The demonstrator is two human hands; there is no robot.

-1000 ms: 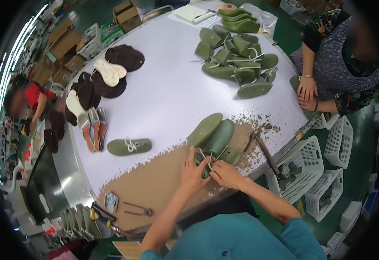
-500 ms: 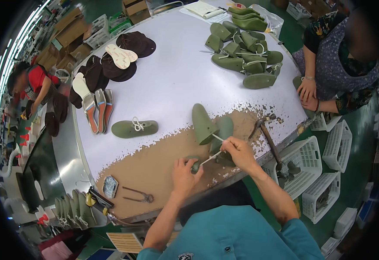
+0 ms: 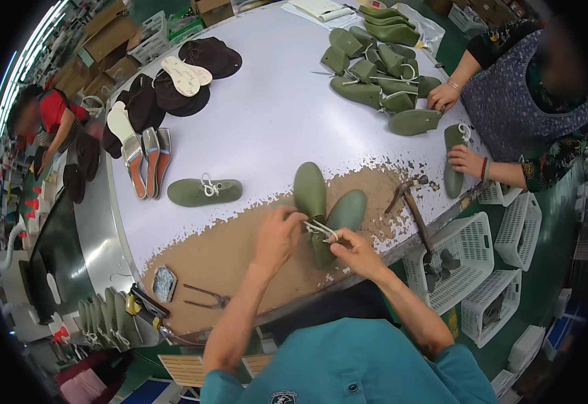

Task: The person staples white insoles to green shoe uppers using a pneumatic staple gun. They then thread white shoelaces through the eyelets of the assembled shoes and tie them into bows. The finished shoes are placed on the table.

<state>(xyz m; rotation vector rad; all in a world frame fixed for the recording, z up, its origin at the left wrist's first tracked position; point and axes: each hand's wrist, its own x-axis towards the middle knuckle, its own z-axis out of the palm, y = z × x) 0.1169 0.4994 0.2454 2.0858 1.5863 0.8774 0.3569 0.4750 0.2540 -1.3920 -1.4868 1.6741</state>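
Observation:
A green shoe last (image 3: 309, 187) lies near the worn edge of the table, its toe pointing away from me. White cord (image 3: 318, 229) loops at its heel end, between my two hands. My left hand (image 3: 279, 236) pinches the cord from the left side. From the right, my right hand (image 3: 357, 253) holds the cord's other side between thumb and fingers. Just beyond the right hand is a second green last (image 3: 348, 210), partly hidden. Farther left, another last (image 3: 204, 192) carries a tied white cord.
A hammer (image 3: 418, 214) lies to the right, pincers (image 3: 206, 296) to the left. More lasts (image 3: 375, 71) are heaped at the far right beside a co-worker (image 3: 509, 101). Dark uppers (image 3: 186, 101) and insoles (image 3: 132, 161) lie far left. White crates (image 3: 459, 252) stand below the right edge.
My left hand has moved up and away from me to the cord at the last. My right hand has lowered slightly. The co-worker's hands have parted, one now on a last.

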